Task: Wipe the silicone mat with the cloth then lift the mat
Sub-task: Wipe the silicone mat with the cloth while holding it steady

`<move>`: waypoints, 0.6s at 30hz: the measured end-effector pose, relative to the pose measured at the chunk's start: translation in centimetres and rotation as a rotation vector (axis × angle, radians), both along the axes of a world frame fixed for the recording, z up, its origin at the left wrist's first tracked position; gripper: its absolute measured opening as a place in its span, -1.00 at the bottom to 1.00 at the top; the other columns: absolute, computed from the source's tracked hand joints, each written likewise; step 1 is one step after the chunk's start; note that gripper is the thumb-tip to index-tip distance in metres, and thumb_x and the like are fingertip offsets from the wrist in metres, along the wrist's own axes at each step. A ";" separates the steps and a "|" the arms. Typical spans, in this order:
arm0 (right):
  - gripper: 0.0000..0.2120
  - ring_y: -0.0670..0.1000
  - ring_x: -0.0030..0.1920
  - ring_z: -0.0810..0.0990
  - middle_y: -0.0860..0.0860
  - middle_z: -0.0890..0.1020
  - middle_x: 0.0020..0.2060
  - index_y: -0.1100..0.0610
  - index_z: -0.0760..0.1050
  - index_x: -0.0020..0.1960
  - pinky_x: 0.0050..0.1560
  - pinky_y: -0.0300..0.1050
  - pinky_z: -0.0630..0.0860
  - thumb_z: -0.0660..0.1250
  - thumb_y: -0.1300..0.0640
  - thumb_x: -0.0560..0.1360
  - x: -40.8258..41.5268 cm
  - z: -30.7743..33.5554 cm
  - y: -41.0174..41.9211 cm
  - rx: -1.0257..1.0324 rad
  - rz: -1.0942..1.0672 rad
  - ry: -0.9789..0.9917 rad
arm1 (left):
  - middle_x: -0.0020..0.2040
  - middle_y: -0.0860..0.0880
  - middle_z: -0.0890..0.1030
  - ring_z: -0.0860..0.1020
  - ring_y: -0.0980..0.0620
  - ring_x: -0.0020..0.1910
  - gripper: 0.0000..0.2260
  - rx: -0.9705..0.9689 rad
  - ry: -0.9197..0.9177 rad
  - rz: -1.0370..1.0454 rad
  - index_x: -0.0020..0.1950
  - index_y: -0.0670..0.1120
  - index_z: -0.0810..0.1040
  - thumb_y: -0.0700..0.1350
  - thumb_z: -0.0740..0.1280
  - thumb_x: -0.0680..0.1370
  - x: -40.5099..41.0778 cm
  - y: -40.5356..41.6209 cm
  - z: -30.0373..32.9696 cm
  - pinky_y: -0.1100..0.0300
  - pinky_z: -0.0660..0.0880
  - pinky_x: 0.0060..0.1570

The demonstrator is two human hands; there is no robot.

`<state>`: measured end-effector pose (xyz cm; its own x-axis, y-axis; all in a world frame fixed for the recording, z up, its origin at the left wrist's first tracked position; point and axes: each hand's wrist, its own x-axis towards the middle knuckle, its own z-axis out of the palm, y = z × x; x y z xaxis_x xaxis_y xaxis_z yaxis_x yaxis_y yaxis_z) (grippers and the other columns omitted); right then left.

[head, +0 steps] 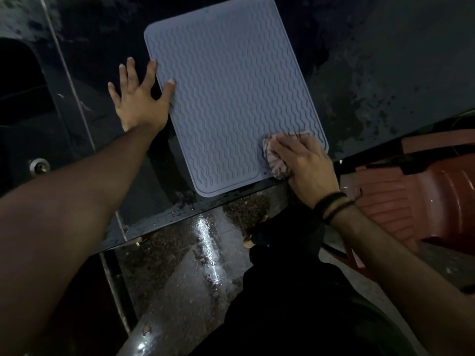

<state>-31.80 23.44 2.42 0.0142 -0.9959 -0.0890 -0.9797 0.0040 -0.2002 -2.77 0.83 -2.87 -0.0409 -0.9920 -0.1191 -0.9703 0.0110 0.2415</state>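
Observation:
A grey-blue silicone mat [231, 98] with wavy ridges lies flat on a dark wet table [372, 60]. My left hand [140, 98] rests flat with fingers spread at the mat's left edge; the thumb and forefinger tips touch the mat. At the mat's near right corner my right hand [305, 163] presses down on a bunched pinkish striped cloth [276, 165], most of which is hidden under the palm and fingers.
The table's front edge [205, 209] runs just below the mat, with water drops on it. A reddish-brown plastic chair [411, 196] stands at the right. A shiny wet floor [200, 253] and my dark-clothed legs show below.

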 end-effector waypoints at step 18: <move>-0.41 0.21 0.29 0.39 0.03 0.49 0.34 0.10 0.40 0.38 0.13 0.10 0.48 0.38 0.27 0.36 -1.6 -0.8 -7.1 -0.001 -0.092 0.045 | 0.70 -0.08 -0.01 -0.09 -0.10 0.67 -0.35 0.014 -0.012 -0.037 0.65 0.24 0.12 0.46 -0.07 0.60 0.1 -0.1 0.1 -0.24 -0.19 0.57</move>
<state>-33.39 16.38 1.65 -0.0812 -0.9930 -0.0861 -0.9833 0.0939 -0.1559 -2.71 0.71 -2.75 -0.0761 -0.9882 -0.1332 -0.9721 0.0438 0.2305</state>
